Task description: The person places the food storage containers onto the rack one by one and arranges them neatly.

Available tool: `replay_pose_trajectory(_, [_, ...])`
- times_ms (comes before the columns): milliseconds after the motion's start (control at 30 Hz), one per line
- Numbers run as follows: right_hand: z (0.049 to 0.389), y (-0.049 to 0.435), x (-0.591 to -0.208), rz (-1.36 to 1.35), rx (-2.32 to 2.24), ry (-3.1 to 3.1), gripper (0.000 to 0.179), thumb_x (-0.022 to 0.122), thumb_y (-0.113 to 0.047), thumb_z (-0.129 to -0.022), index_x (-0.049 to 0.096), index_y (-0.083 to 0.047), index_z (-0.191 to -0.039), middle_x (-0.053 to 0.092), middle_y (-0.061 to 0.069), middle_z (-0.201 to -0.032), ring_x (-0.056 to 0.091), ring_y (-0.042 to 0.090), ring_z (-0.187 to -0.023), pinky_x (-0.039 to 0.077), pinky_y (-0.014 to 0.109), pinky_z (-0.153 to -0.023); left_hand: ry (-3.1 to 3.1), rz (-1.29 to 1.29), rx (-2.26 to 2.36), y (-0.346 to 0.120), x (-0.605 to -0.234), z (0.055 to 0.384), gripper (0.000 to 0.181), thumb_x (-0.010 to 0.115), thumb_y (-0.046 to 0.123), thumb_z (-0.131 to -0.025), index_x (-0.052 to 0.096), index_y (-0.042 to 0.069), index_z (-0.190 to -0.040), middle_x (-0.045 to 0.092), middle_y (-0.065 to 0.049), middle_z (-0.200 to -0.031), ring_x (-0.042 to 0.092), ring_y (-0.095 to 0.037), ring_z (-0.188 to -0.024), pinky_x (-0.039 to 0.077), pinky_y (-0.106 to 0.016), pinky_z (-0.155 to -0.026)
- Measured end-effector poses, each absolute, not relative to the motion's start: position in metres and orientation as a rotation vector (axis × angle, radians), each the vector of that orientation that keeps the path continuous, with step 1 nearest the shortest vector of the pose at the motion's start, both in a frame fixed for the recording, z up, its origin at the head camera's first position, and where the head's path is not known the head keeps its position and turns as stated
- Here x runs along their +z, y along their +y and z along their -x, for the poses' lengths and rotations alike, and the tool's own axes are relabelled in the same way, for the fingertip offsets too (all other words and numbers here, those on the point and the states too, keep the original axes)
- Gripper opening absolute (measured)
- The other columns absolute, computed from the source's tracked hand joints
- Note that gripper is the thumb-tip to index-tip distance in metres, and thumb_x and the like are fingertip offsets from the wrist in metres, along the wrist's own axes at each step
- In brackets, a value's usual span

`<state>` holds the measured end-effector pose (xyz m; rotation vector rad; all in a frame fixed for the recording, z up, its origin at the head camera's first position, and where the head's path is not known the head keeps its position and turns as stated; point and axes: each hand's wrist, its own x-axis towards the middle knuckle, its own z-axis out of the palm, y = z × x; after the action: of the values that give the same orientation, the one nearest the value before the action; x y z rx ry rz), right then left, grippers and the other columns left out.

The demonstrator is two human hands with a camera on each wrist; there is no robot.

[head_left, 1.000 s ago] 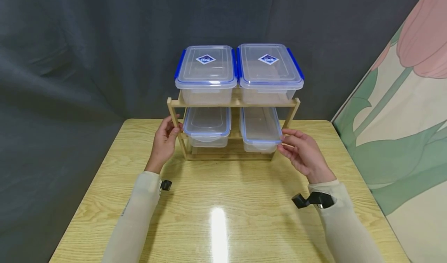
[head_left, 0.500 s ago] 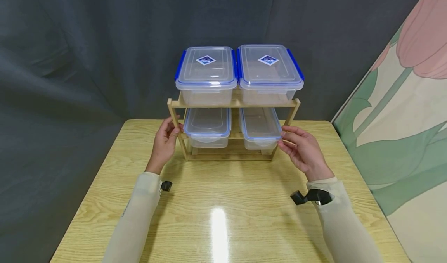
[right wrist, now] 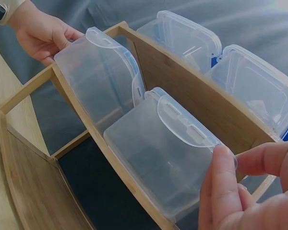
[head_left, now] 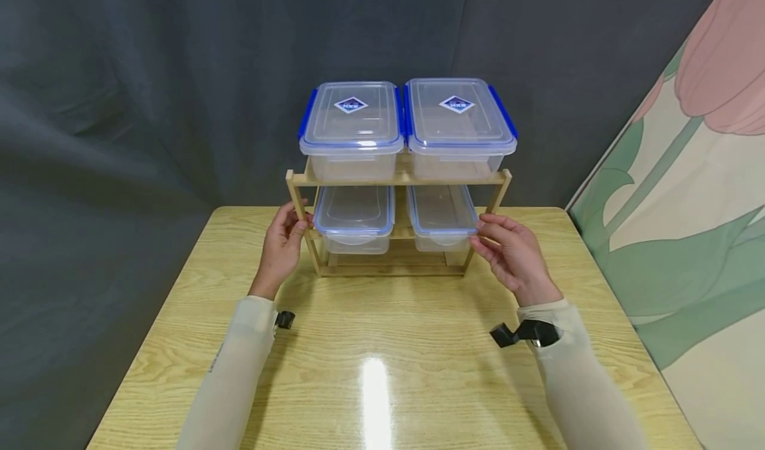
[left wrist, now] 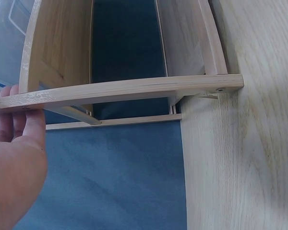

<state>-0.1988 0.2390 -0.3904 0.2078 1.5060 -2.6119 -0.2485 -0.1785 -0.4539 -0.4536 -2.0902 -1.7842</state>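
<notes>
A two-tier wooden rack (head_left: 394, 271) stands at the back of the table. My left hand (head_left: 283, 247) grips its left front post (left wrist: 129, 89), fingers behind it and thumb in front. On the lower tier sits a clear lidded food container (head_left: 442, 211) with a blue seal line. My right hand (head_left: 515, 256) pinches this container's right front corner at the lid, thumb and index finger (right wrist: 264, 158) showing in the right wrist view. A similar food container (head_left: 354, 209) lies to its left on the same tier, apart from it in the head view.
On the upper tier, two larger containers with blue clips, the left container (head_left: 361, 121) and the right container (head_left: 460, 125), sit side by side. The wooden table (head_left: 323, 357) extends in front. A dark curtain (head_left: 251, 85) hangs behind, and a flower-patterned panel (head_left: 687, 257) stands right.
The lower right container has slid slightly back and to the left in the rack, with my right hand moving along. My left hand keeps its hold on the post.
</notes>
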Motion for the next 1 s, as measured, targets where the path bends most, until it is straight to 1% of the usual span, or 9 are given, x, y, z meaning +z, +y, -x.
replay_pose_trajectory(333, [0.201, 0.238, -0.392, -0.200, -2.617, 1.507, 0.011, 0.071, -0.002, -0.100, 0.067, -0.006, -0.109, 0.065, 0.007, -0.102, 0.072, 0.017, -0.081, 0.064, 0.021, -0.078, -2.074, 0.466, -1.777, -0.178, -0.455, 0.251, 0.037, 0.051, 0.004, -0.110, 0.055, 0.003, -0.147, 0.068, 0.012, -0.107, 0.065, -0.007, -0.100, 0.055, -0.018, -0.089])
replay_pose_trajectory(467, [0.201, 0.239, -0.392, -0.174, -2.612, 1.509, 0.017, 0.072, -0.002, -0.099, 0.064, -0.004, -0.113, 0.068, 0.008, -0.099, 0.074, 0.017, -0.079, 0.065, 0.022, -0.077, -2.078, 0.469, -1.768, -0.178, -0.455, 0.251, 0.037, 0.052, 0.005, -0.110, 0.055, 0.003, -0.147, 0.069, 0.011, -0.108, 0.065, -0.008, -0.100, 0.055, -0.017, -0.088])
replay_pose_trajectory(567, [0.201, 0.238, -0.393, -0.132, -2.610, 1.507, 0.022, 0.071, -0.001, -0.099, 0.060, -0.001, -0.118, 0.073, 0.009, -0.093, 0.077, 0.017, -0.077, 0.065, 0.024, -0.076, -2.093, 0.447, -1.764, -0.178, -0.455, 0.250, 0.038, 0.052, 0.006, -0.110, 0.055, 0.004, -0.147, 0.069, 0.003, -0.111, 0.066, -0.012, -0.103, 0.055, -0.017, -0.089])
replay_pose_trajectory(667, [0.200, 0.238, -0.394, -0.095, -2.595, 1.543, 0.021, 0.071, -0.002, -0.100, 0.060, -0.002, -0.118, 0.076, 0.008, -0.089, 0.078, 0.016, -0.076, 0.066, 0.026, -0.073, -2.125, 0.405, -1.764, -0.177, -0.453, 0.247, 0.038, 0.053, 0.008, -0.110, 0.055, 0.006, -0.148, 0.070, -0.010, -0.118, 0.066, -0.017, -0.107, 0.055, -0.016, -0.090])
replay_pose_trajectory(733, [0.199, 0.239, -0.395, -0.077, -2.578, 1.596, 0.021, 0.072, -0.004, -0.099, 0.061, -0.004, -0.117, 0.076, 0.006, -0.090, 0.077, 0.015, -0.077, 0.066, 0.026, -0.072, -2.164, 0.366, -1.753, -0.177, -0.451, 0.243, 0.038, 0.053, 0.010, -0.111, 0.055, 0.008, -0.149, 0.069, -0.016, -0.124, 0.067, -0.019, -0.111, 0.055, -0.015, -0.092])
replay_pose_trajectory(767, [0.198, 0.239, -0.395, -0.063, -2.568, 1.631, 0.022, 0.073, -0.005, -0.099, 0.061, -0.005, -0.118, 0.076, 0.004, -0.091, 0.077, 0.015, -0.078, 0.066, 0.027, -0.072, -2.192, 0.343, -1.739, -0.177, -0.450, 0.240, 0.039, 0.054, 0.012, -0.111, 0.055, 0.010, -0.149, 0.069, -0.017, -0.127, 0.067, -0.020, -0.114, 0.055, -0.017, -0.094])
replay_pose_trajectory(867, [0.194, 0.241, -0.397, -0.009, -2.521, 1.778, 0.027, 0.075, -0.009, -0.099, 0.060, -0.004, -0.121, 0.073, 0.000, -0.095, 0.075, 0.014, -0.081, 0.066, 0.027, -0.073, -2.259, 0.292, -1.706, -0.177, -0.447, 0.232, 0.040, 0.055, 0.014, -0.111, 0.054, 0.011, -0.151, 0.066, -0.018, -0.136, 0.064, -0.025, -0.124, 0.057, -0.033, -0.105])
replay_pose_trajectory(967, [0.189, 0.243, -0.397, 0.063, -2.434, 1.974, 0.030, 0.075, -0.014, -0.100, 0.061, -0.003, -0.124, 0.070, -0.002, -0.102, 0.074, 0.012, -0.087, 0.066, 0.028, -0.075, -2.318, 0.287, -1.677, -0.178, -0.444, 0.223, 0.046, 0.057, 0.016, -0.110, 0.049, 0.011, -0.156, 0.061, -0.017, -0.145, 0.059, -0.030, -0.135, 0.052, -0.051, -0.113])
replay_pose_trajectory(1000, [0.186, 0.244, -0.397, 0.087, -2.384, 2.057, 0.031, 0.074, -0.015, -0.100, 0.061, -0.003, -0.126, 0.069, -0.002, -0.104, 0.074, 0.011, -0.089, 0.066, 0.028, -0.076, -2.333, 0.293, -1.672, -0.179, -0.443, 0.219, 0.049, 0.057, 0.017, -0.110, 0.046, 0.012, -0.157, 0.059, -0.016, -0.148, 0.057, -0.031, -0.138, 0.050, -0.054, -0.114])
